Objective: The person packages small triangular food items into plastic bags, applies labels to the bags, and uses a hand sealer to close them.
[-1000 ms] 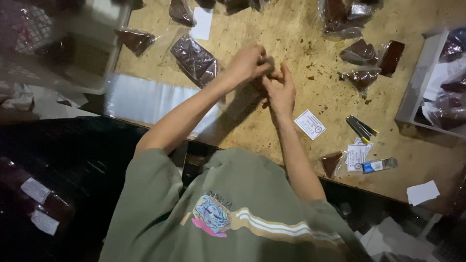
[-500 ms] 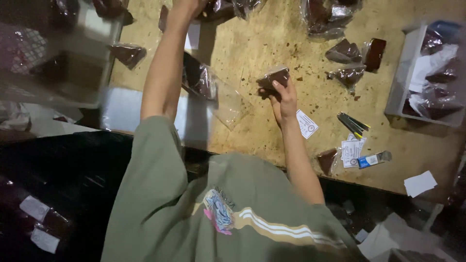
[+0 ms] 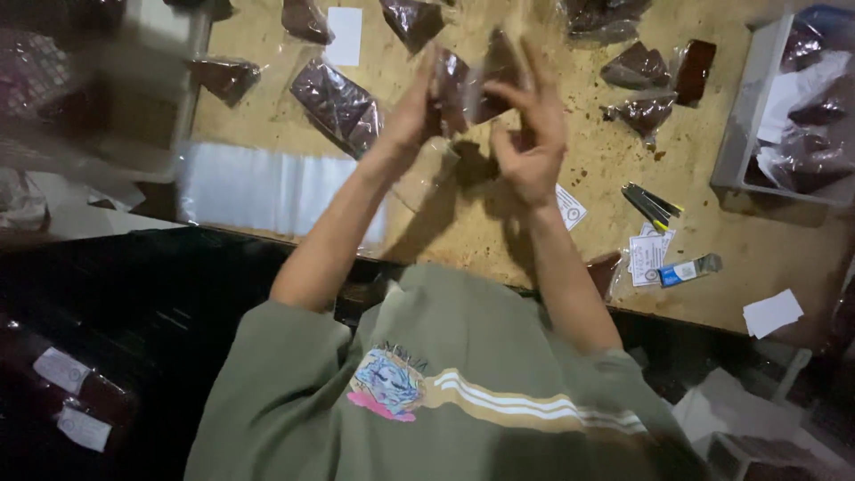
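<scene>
While both hands are raised over a wooden worktable (image 3: pixel 499 240), a person in a green shirt works a dark brown slab in a clear bag (image 3: pixel 472 85) held just above the tabletop. Left hand (image 3: pixel 414 111) is closed on the bag's left side; right hand (image 3: pixel 530 142) pinches its right side w/ thumb & fingers, other fingers spread. Bag is blurred, so can't tell if its mouth is sealed; judged mid-packing. Done, by the look of it: several filled bags lie about, incl. a large one (image 3: pixel 337 100) near the left forearm & small ones (image 3: pixel 646 89) to the right. A grey tray (image 3: pixel 744 125) at the right edge holds more packets. Apparently left: a stack of clear empty bags (image 3: pixel 267 187) at the table's near edge, plus loose paper labels (image 3: pixel 647 254), one white card (image 3: pixel 771 313), dark clips (image 3: pixel 652 203).
</scene>
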